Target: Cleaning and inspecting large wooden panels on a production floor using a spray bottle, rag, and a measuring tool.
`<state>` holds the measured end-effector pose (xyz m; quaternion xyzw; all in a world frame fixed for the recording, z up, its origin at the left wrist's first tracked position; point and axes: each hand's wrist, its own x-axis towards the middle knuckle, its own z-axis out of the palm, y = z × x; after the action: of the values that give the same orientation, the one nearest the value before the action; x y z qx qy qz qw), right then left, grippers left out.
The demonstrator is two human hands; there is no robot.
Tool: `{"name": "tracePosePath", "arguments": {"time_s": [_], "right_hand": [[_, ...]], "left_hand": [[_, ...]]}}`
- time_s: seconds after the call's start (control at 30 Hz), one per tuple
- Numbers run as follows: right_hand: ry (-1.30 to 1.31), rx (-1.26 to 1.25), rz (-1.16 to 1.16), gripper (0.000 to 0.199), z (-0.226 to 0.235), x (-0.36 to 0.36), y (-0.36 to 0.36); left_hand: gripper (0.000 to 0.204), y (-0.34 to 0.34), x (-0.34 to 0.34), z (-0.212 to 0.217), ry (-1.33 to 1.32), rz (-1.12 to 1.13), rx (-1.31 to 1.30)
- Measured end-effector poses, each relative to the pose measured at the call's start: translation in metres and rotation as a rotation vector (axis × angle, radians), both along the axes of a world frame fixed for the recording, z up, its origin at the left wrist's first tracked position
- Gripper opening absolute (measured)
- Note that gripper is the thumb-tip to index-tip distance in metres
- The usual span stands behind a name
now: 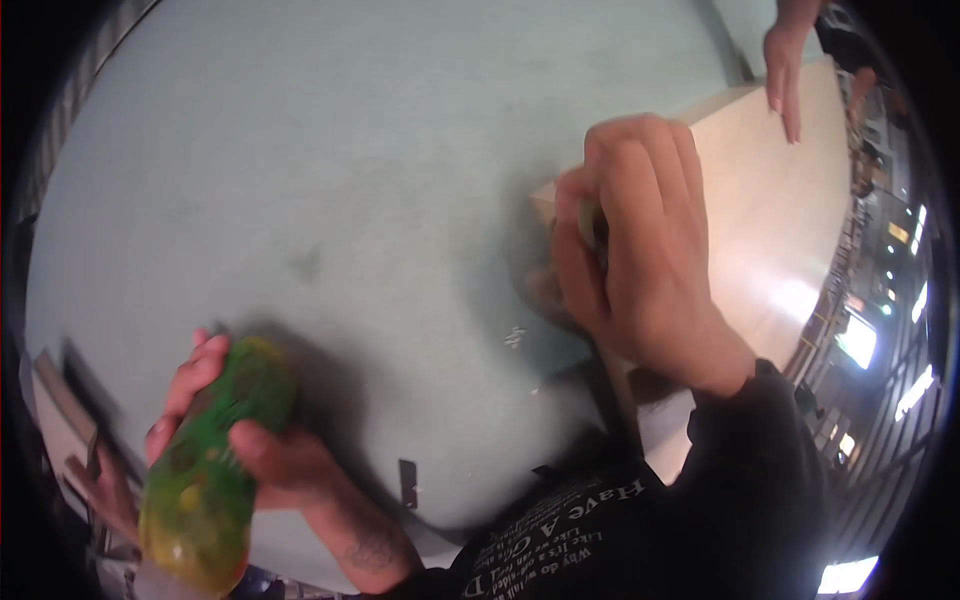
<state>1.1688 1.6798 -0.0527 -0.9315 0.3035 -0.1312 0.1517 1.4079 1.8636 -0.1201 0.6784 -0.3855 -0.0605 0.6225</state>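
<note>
My left hand (283, 465) is wrapped round a green and yellow bottle (203, 480) with a rounded, see-through-looking yellow end, held at the lower left above the pale grey-green surface (250, 180). At the right, my right hand (650, 240) is closed, its thumb and forefinger pinched together. It hovers over or touches the corner of a light wooden board (760, 210); which of these I cannot tell. Anything between those fingers is hidden.
Another person's hand (786, 75) reaches in at the upper right, by the board's far edge. White flecks (515, 337) lie on the surface near my right hand. A small dark rectangle (408, 485) sits near its front edge. Wooden pieces (75, 430) stand at the far left.
</note>
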Motion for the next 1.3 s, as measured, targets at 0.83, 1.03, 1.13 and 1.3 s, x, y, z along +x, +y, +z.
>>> {"name": "tracePosePath", "arguments": {"time_s": [0.83, 1.03, 1.13, 1.3], "right_hand": [[-0.159, 0.093, -0.105, 0.015, 0.004, 0.001, -0.003], [-0.183, 0.127, -0.067, 0.013, 0.001, 0.0, -0.005], [-0.194, 0.182, -0.095, 0.01, -0.001, -0.002, -0.005], [-0.217, 0.247, -0.119, 0.01, -0.008, -0.004, -0.004]], "left_hand": [[0.065, -0.017, -0.034, -0.004, 0.044, -0.112, -0.134], [0.063, -0.017, -0.036, -0.006, 0.028, -0.082, -0.129], [0.06, -0.019, -0.034, -0.001, 0.063, -0.072, -0.196], [0.058, -0.009, -0.029, 0.004, 0.067, -0.152, -0.157]]}}
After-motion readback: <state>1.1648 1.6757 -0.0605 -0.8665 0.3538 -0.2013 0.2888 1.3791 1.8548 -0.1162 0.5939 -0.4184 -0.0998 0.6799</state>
